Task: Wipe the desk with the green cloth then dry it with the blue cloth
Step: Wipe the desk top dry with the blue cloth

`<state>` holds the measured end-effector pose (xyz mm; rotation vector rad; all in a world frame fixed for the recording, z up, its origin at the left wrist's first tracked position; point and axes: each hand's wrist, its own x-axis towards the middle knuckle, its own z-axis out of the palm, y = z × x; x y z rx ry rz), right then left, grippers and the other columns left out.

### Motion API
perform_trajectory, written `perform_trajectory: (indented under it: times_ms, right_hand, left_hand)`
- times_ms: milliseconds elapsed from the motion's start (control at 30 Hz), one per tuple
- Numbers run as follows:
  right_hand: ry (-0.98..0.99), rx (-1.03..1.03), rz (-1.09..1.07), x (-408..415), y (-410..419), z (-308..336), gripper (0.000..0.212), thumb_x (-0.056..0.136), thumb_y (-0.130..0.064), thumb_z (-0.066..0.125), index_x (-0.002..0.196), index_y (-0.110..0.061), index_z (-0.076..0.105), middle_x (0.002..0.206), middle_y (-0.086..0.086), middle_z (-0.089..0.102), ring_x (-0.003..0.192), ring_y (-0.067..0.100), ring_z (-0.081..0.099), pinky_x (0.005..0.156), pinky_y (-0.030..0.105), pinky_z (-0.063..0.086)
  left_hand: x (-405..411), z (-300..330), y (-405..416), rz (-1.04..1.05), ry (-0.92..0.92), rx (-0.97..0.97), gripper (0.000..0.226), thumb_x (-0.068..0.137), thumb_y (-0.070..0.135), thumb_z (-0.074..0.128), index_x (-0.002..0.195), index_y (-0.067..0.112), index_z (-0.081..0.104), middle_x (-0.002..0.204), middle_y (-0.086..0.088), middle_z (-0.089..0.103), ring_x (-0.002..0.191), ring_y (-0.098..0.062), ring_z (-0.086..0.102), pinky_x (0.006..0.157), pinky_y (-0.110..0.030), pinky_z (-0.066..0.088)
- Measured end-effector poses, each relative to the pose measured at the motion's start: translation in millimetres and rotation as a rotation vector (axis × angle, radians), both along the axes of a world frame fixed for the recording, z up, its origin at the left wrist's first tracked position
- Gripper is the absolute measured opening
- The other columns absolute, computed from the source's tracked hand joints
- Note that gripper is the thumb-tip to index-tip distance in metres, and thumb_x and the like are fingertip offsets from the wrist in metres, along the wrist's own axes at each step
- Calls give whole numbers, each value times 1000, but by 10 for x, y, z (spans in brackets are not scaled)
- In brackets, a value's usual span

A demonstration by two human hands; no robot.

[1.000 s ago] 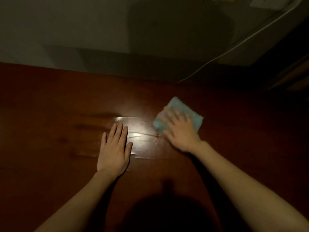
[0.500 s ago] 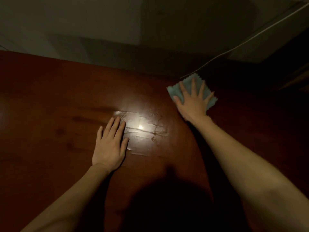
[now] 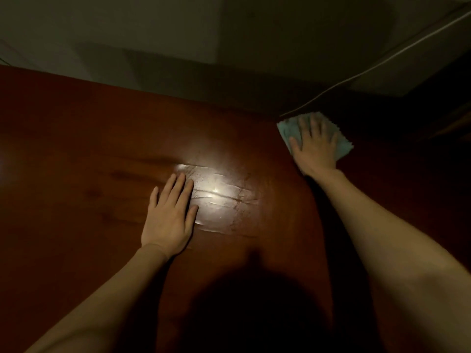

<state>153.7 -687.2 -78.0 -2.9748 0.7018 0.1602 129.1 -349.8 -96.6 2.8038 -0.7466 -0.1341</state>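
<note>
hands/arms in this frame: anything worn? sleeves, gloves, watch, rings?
Nothing worn that the head view shows. The left hand and right hand are bare, no gloves. Both forearms are bare from wrist to the frame edge, so no sleeves are in view. No watch, band or bracelet shows at either wrist. No rings show, though the light is dim and the fingers are small in frame.
</note>
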Motion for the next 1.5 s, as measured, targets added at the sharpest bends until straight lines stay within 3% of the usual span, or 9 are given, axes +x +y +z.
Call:
perform_trajectory:
  times_ms: [233, 433, 500, 600, 667, 833, 1067, 1333, 1500]
  right_hand:
    - [50, 60, 901, -525, 591, -45, 61, 92, -51, 23, 146, -24, 24, 153, 6, 22, 141, 24, 13, 111, 40, -1]
    - [66, 11, -36, -131, 19, 57, 62, 97, -51, 24, 150, -21, 13, 157, 9, 10, 143, 29, 6, 114, 48, 3]
    - [59, 17, 154, -96, 422, 15, 63, 95, -51, 24, 150, -20, 17, 156, 10, 13, 143, 29, 7, 113, 45, 0]
    - [87, 81, 796, -303, 1144, -14, 63, 92, -52, 17, 149, -25, 16, 157, 4, 11, 143, 26, 5, 112, 42, -7]
    - [84, 42, 936, -283, 1142, 7, 58, 96, -47, 23, 149, -26, 15, 157, 2, 10, 143, 23, 5, 112, 43, -5]
    - [34, 57, 251, 344, 624, 26, 57, 98, -41, 29, 150, -23, 14, 157, 5, 12, 144, 26, 5, 113, 46, 4]
    - [43, 40, 726, 137, 1456, -36, 58, 98, -48, 25, 150, -29, 8, 158, -3, 4, 144, 21, -3, 113, 44, -4]
    - [53, 54, 534, 999, 1453, -61, 58, 98, -47, 23, 150, -25, 9, 158, -1, 3, 144, 22, -2, 113, 46, 1]
    - [47, 47, 579, 809, 1385, -79, 61, 95, -54, 22, 149, -29, 12, 158, -3, 5, 144, 25, -1, 113, 49, 3]
  left_hand:
    - [-11, 0, 5, -2, 5, -3, 57, 95, 40, 24, 141, 10, 35, 150, -10, 30, 140, -19, 15, 110, -49, 16]
    - [-10, -6, 9, 0, -6, -3, 56, 95, 40, 24, 142, 10, 35, 150, -10, 29, 140, -18, 14, 110, -48, 15]
    - [-15, -3, 5, -3, -2, -5, 56, 95, 39, 25, 141, 9, 36, 149, -10, 30, 140, -19, 15, 110, -49, 16]
    - [-14, 4, -3, 1, -1, 0, 55, 95, 38, 26, 141, 9, 36, 149, -10, 32, 139, -19, 15, 109, -50, 17]
    - [-8, 3, -2, 2, 1, -1, 55, 95, 39, 27, 141, 9, 36, 149, -10, 32, 139, -19, 14, 109, -50, 18]
    - [-18, -7, 4, -1, 8, -22, 56, 95, 39, 26, 141, 9, 35, 150, -10, 30, 140, -18, 13, 110, -50, 17]
    - [-24, -11, -13, 15, 18, 9, 55, 96, 39, 26, 143, 11, 31, 152, -5, 25, 141, -13, 7, 111, -47, 14]
    - [-28, -5, 9, -9, -2, 24, 55, 95, 39, 27, 140, 9, 37, 149, -9, 32, 140, -19, 14, 111, -43, 10]
    - [-8, 11, 4, -4, -7, -1, 54, 95, 39, 29, 139, 9, 39, 148, -9, 34, 139, -18, 16, 110, -42, 10]
